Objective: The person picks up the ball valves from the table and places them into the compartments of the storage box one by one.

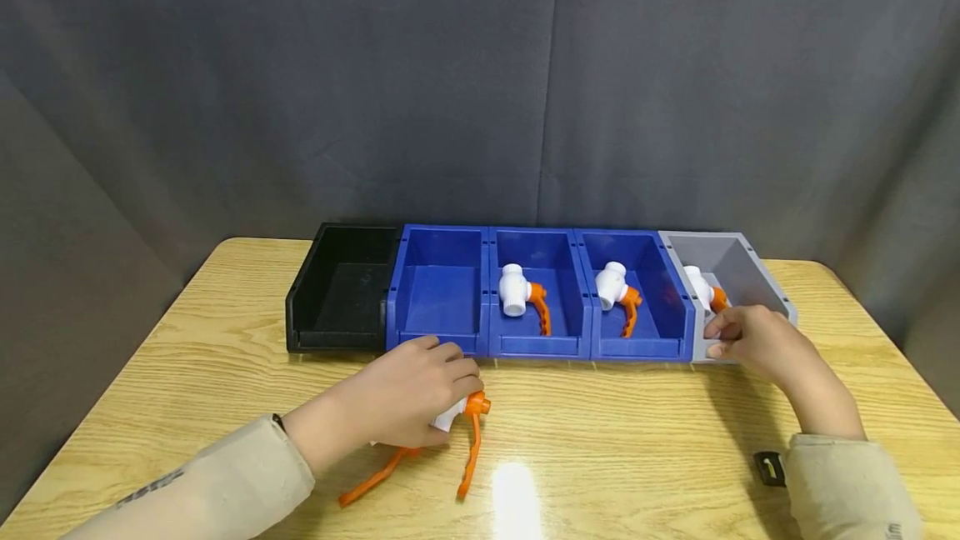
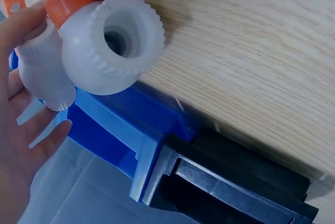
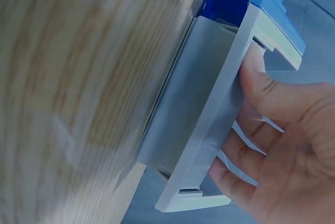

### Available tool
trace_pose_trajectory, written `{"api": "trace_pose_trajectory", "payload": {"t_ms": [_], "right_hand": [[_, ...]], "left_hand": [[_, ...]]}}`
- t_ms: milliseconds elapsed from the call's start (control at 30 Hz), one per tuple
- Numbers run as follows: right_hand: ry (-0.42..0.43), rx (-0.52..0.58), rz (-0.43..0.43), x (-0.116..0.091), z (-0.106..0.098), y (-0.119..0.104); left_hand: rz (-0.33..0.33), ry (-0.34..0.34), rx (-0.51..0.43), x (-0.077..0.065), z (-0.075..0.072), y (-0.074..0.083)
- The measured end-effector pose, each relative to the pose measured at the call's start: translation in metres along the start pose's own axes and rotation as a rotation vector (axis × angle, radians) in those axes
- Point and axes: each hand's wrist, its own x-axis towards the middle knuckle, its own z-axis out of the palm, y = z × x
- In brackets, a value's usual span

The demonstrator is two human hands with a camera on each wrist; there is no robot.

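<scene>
My left hand (image 1: 423, 386) grips a white ball valve (image 2: 47, 67) with an orange lever, low over the table in front of the blue bins. Close beside it, partly under the hand in the head view, is a second white ball valve (image 2: 112, 46), its orange lever (image 1: 378, 477) pointing towards me. My right hand (image 1: 765, 344) reaches over the front wall of the grey bin (image 3: 209, 103). Inside that bin a white ball valve (image 1: 697, 283) lies just beyond the fingers. The right fingertips are hidden behind the wall, so whether they hold the valve is unclear.
Left of the grey bin, two blue bins (image 1: 543, 347) (image 1: 641, 348) each contain a ball valve. Another blue bin (image 1: 438, 298) and a black bin (image 1: 345, 298) continue the row leftwards. A small black object (image 1: 769, 468) lies by the right sleeve. Dark cloth hangs behind the table.
</scene>
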Motion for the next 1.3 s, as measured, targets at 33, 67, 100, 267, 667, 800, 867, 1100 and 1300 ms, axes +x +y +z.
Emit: {"api": "trace_pose_trajectory", "payload": {"t_ms": [33,67,100,267,667,800,867,1100,1300], "right_hand": [[0.0,-0.001,0.001,0.0,0.0,0.0],[0.002,-0.003,0.001,0.0,0.0,0.001],[0.004,-0.005,-0.001,0.0,0.0,0.001],[0.003,0.002,0.001,0.001,0.0,0.001],[-0.01,0.009,0.014,0.0,0.001,0.001],[-0.005,0.001,0.012,0.0,0.0,0.001],[0.003,0.0,0.003,0.0,0.0,0.001],[0.002,0.003,0.006,0.0,-0.001,0.0],[-0.002,0.007,0.008,0.0,0.0,-0.001]], "left_hand": [[0.003,0.013,0.001,-0.001,0.0,-0.001],[0.005,0.024,0.001,-0.001,0.0,-0.002],[0.007,0.034,0.004,-0.001,0.0,-0.002],[0.0,0.09,-0.005,-0.005,-0.001,-0.006],[0.014,0.098,0.048,-0.012,-0.015,-0.02],[0.028,0.117,0.074,-0.014,-0.021,-0.027],[0.033,0.127,0.081,-0.015,-0.023,-0.03],[0.074,0.151,0.119,-0.015,-0.027,-0.037],[0.102,0.132,0.154,-0.013,-0.031,-0.043]]}}
